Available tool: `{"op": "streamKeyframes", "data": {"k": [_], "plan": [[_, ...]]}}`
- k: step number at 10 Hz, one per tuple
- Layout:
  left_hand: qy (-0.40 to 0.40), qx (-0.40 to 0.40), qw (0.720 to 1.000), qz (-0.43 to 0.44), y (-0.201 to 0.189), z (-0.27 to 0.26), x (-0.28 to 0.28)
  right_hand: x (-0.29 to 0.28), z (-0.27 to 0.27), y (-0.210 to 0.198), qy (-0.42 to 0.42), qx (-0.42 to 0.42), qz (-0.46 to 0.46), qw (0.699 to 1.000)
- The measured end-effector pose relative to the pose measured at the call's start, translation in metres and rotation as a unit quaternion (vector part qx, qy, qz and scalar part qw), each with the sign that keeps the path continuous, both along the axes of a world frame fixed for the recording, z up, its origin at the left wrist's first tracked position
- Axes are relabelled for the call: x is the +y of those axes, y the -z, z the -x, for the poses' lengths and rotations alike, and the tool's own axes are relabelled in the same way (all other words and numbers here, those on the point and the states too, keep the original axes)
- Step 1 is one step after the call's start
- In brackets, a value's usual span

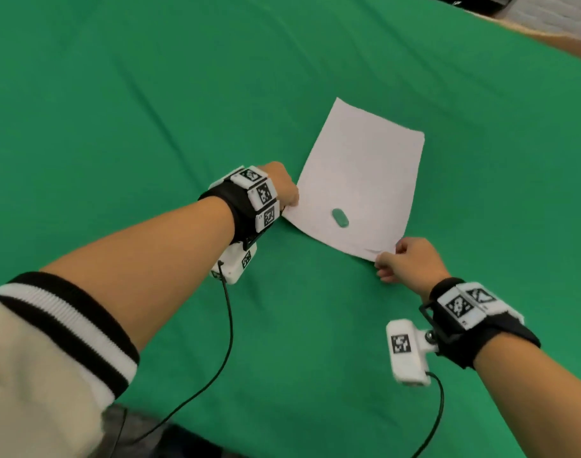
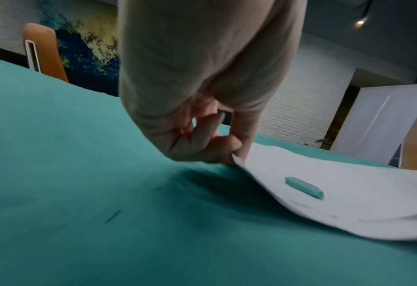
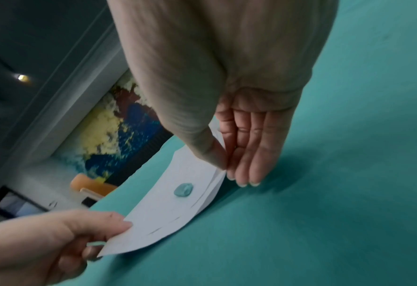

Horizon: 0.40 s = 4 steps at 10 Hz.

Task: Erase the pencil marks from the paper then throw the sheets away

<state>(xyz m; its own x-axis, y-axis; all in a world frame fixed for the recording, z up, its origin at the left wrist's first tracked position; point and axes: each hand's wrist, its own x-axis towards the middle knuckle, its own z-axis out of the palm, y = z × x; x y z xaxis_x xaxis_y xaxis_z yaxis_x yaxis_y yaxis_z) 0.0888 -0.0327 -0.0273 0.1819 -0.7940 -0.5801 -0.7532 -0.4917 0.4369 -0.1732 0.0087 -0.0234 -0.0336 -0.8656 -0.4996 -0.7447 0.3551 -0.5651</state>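
Note:
White paper sheets [image 1: 362, 180] lie on the green tablecloth [image 1: 150, 110], their near edge lifted. A small green eraser [image 1: 340, 217] rests on the top sheet near that edge. My left hand [image 1: 290, 196] pinches the near left corner; the left wrist view shows the paper [image 2: 349, 193] and eraser [image 2: 304, 187] beside my left hand [image 2: 232, 152]. My right hand [image 1: 393, 259] pinches the near right corner, thumb on top. In the right wrist view my right hand [image 3: 225, 164] holds the stacked sheets [image 3: 178, 209], where faint pencil strokes show near the eraser [image 3: 183, 190].
The green cloth covers the whole table. The table's far edge [image 1: 547, 44] runs at the upper right, with floor and a dark object beyond. Cables hang from both wrist cameras toward the near edge.

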Motion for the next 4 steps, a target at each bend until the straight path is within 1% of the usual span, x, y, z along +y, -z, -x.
{"op": "streamKeyframes", "data": {"k": [1, 2, 3, 4], "plan": [[0.031, -0.001, 0.998, -0.049, -0.004, -0.003, 0.056, 0.051, 0.002, -0.001, -0.083, 0.076, -0.049, 0.992], [0.062, -0.019, 0.994, -0.088, -0.011, 0.0, 0.101, 0.091, 0.004, -0.005, -0.092, 0.081, -0.092, 0.988], [0.087, -0.031, 0.985, -0.145, -0.013, 0.004, 0.136, 0.12, 0.005, -0.013, -0.097, 0.094, -0.157, 0.978], [0.083, -0.044, 0.984, -0.152, -0.013, -0.002, 0.155, 0.137, 0.004, -0.025, -0.135, 0.123, -0.245, 0.952]]}}
